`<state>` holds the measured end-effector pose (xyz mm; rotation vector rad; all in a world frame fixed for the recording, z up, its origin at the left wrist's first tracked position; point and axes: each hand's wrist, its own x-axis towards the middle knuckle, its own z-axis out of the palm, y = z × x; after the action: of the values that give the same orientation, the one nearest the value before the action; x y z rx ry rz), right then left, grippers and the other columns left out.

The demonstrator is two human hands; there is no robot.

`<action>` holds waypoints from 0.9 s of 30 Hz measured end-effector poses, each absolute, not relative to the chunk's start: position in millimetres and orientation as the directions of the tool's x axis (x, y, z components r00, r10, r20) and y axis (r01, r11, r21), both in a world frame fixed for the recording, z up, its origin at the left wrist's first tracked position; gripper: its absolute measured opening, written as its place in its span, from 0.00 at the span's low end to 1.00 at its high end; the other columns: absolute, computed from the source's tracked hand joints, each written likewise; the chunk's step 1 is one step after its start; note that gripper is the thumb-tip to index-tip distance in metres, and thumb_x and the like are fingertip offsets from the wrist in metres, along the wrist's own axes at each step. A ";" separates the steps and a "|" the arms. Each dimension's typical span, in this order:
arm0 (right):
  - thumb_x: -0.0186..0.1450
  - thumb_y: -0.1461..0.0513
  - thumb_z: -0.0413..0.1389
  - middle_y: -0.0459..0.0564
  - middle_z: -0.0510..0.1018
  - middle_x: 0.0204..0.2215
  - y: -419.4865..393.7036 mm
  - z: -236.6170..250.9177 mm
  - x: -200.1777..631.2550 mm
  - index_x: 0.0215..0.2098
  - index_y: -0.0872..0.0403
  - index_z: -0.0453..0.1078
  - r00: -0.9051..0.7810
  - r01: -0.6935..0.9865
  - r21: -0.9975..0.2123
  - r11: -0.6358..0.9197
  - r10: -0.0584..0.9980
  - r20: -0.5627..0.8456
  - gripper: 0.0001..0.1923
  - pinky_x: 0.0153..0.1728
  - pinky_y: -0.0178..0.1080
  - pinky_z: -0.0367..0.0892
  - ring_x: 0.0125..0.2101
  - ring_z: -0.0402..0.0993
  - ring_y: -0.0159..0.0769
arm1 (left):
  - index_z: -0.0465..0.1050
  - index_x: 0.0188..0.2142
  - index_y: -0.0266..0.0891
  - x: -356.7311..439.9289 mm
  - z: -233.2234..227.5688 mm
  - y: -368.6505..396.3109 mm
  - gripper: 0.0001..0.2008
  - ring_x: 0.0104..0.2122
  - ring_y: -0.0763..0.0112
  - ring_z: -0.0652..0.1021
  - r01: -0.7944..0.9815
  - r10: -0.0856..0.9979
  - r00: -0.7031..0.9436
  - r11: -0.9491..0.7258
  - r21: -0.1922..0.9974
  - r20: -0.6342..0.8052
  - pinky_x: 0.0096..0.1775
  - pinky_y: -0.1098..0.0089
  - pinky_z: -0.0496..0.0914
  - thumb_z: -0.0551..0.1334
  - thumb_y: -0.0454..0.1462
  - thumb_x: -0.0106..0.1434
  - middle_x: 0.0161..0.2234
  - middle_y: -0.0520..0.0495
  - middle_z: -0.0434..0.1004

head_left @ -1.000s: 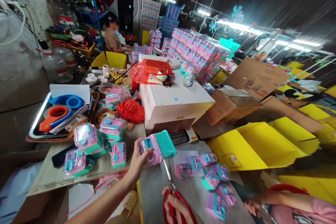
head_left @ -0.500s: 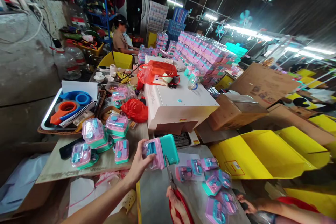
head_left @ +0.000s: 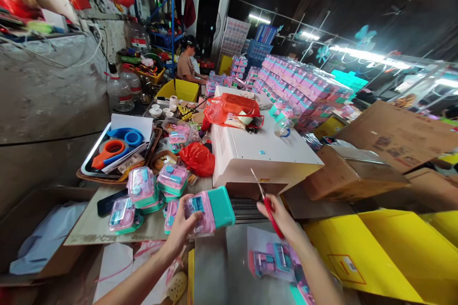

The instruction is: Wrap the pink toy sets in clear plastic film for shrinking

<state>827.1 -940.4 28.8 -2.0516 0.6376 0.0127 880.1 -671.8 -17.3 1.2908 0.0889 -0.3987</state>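
My left hand (head_left: 186,219) grips a pink and teal plastic case (head_left: 221,206) in clear wrap, its teal part pointing right. My right hand (head_left: 274,207) is closed round the red handles of a pair of scissors (head_left: 269,209). The blades point up and away, apart from the case, in front of the white machine (head_left: 265,145). Several similar wrapped cases (head_left: 141,188) stand stacked on the table left of my left hand. More wrapped cases (head_left: 265,263) lie below my right forearm, which partly hides them.
A tray (head_left: 88,167) with tape dispensers stands at the left, near a red plastic bag (head_left: 198,158). Yellow boxes (head_left: 358,248) and a brown carton (head_left: 354,171) line the right side. A large stack of cases (head_left: 293,78) and a seated person (head_left: 186,63) are farther back.
The scissors have moved from beside the case up and to the right, blades now clear of it. The view has shifted, and the co-worker's hand at lower right is out of sight.
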 end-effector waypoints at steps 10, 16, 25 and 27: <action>0.60 0.65 0.52 0.67 0.66 0.47 -942.5 49.3 1023.7 0.51 0.64 0.63 0.852 -0.477 -0.367 -0.798 -0.523 0.031 0.21 0.47 0.47 0.59 0.50 0.62 0.52 | 0.57 0.49 0.43 881.4 -19.7 -667.6 0.25 0.40 0.66 0.71 0.388 -0.336 0.898 0.300 0.872 -0.284 0.38 0.71 0.66 0.61 0.44 0.53 0.41 0.49 0.68; 0.62 0.58 0.55 0.51 0.73 0.41 -896.0 56.5 937.7 0.41 0.51 0.71 0.963 0.267 -0.607 -0.749 0.194 0.186 0.10 0.43 0.38 0.66 0.42 0.70 0.38 | 0.58 0.49 0.43 895.5 -23.6 -667.2 0.26 0.38 0.65 0.69 0.385 -0.347 0.889 0.214 0.898 -0.298 0.38 0.70 0.64 0.61 0.45 0.52 0.38 0.51 0.68; 0.64 0.65 0.50 0.50 0.77 0.31 -877.1 0.6 793.4 0.28 0.52 0.69 0.868 0.101 -0.631 -0.769 -0.242 0.433 0.09 0.41 0.37 0.68 0.42 0.74 0.37 | 0.59 0.45 0.43 892.3 -30.8 -714.4 0.22 0.36 0.68 0.68 0.419 -0.597 0.750 0.097 0.903 -0.284 0.38 0.71 0.62 0.61 0.43 0.52 0.35 0.52 0.67; 0.63 0.60 0.51 0.52 0.78 0.32 -882.2 -11.0 770.9 0.27 0.53 0.67 0.735 -0.107 -0.817 -0.567 -0.598 0.319 0.09 0.36 0.37 0.70 0.38 0.75 0.37 | 0.59 0.46 0.43 885.5 -39.0 -725.0 0.21 0.36 0.69 0.68 0.442 -0.669 0.689 0.079 0.894 -0.281 0.37 0.71 0.62 0.60 0.42 0.53 0.35 0.52 0.66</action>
<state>770.9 -882.2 -11.0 -2.0961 0.5307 -0.7446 885.5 -725.0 -39.0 1.2365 -0.2225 -0.8408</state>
